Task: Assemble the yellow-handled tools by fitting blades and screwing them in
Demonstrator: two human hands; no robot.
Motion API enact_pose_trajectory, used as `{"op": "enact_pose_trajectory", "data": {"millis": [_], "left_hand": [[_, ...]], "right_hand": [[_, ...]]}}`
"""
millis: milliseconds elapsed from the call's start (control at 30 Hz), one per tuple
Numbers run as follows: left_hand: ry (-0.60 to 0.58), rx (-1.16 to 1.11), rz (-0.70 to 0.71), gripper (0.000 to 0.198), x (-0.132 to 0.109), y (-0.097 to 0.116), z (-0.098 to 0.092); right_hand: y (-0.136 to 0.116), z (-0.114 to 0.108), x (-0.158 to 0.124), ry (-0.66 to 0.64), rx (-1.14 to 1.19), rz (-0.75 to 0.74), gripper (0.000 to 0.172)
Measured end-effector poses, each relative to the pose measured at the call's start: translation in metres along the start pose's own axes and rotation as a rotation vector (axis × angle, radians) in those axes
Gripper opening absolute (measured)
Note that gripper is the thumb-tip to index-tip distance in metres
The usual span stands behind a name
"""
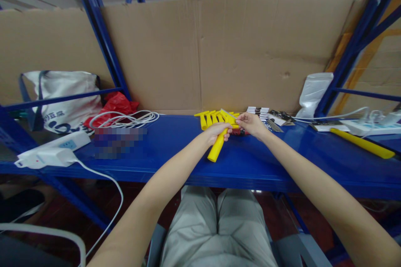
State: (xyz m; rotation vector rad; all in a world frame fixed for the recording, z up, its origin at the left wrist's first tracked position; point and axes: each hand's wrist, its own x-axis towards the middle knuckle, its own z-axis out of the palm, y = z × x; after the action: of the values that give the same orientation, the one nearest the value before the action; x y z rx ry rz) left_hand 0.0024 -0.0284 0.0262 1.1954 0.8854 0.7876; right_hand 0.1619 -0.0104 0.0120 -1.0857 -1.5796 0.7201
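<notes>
A yellow hand scraper (216,151) is tilted over the blue shelf, its round handle pointing down toward me and its wide head away. My left hand (218,132) is wrapped around it just below the head. At the right edge of that head, my right hand (249,122) has its fingers pinched together; whatever lies between them is too small to make out. Behind my left hand, several more yellow scrapers (204,122) lie in a row. A dark red item (240,132) shows partly under my right hand.
Black-and-white packets (257,111) lie beyond my right hand. A long yellow strip (363,143) and a power strip (372,127) are at right. Left stand a cloth bag (67,91), a red plastic bag (117,104), coiled white cable (134,119) and another power strip (53,150). Cardboard (250,50) closes the back.
</notes>
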Motion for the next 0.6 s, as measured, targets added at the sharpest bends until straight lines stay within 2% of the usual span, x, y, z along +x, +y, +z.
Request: {"op": "enact_pose_trajectory", "data": {"millis": [233, 600], "left_hand": [[-0.005, 0.044, -0.009, 0.015, -0.0020, 0.0003, 0.0005], [-0.012, 0.070, -0.016, 0.020, -0.0019, 0.0004, 0.0007]], "right_hand": [[-0.0038, -0.0044, -0.0035, -0.045, 0.013, 0.049, 0.019], [-0.0092, -0.0017, -0.0051, -0.034, -0.026, 0.115, 0.017]]}}
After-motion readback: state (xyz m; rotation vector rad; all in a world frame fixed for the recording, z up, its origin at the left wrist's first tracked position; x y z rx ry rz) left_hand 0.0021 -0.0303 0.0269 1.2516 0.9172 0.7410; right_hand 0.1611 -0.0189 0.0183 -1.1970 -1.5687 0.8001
